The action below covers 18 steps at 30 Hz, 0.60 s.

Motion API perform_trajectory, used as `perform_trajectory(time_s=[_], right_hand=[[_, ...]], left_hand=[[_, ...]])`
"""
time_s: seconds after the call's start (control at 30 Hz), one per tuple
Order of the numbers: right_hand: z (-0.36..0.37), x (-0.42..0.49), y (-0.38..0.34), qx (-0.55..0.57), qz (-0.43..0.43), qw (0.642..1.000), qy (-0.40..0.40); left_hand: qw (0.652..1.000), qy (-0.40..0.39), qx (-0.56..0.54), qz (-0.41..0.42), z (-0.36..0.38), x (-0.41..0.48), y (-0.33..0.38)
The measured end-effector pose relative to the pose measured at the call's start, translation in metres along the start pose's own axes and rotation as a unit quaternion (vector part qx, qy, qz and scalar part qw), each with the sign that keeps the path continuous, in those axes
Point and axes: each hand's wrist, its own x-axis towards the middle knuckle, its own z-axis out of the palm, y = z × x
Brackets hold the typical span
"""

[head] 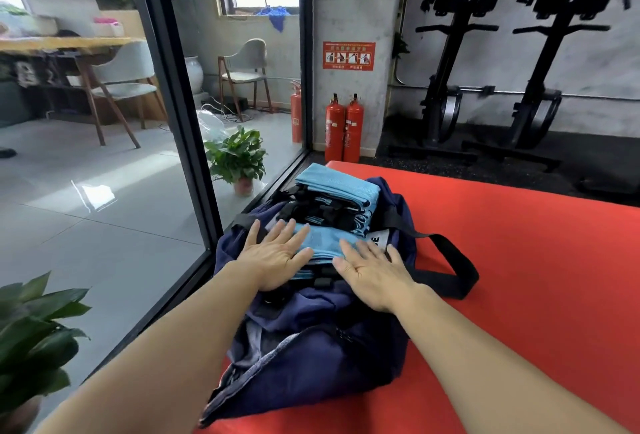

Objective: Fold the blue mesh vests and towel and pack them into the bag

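Navy bag (311,347) lies open on the red mat (519,277). Folded blue mesh vests (322,213) with black trim are stacked inside it, with a folded blue piece (334,185) at the far end. Your left hand (273,257) and right hand (372,270) lie flat, fingers straight, pressing the nearest folded blue layer (325,243); neither grips anything.

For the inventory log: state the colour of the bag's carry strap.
The carry strap is black, seen in the head view.
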Motion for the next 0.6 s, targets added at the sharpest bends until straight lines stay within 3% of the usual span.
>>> perform_trajectory(time_s=[0.27,0.6], right_hand=[[-0.015,-0.095,0.062,-0.049,0.077,0.996,0.02],[-0.012,-0.285,0.183,-0.053,0.273,0.96,0.037]], left_hand=[[0.999,0.029,-0.007,0.025,-0.042,-0.048,0.064],[0.982,0.003,0.001,0.187,-0.029,-0.092,0.288]])
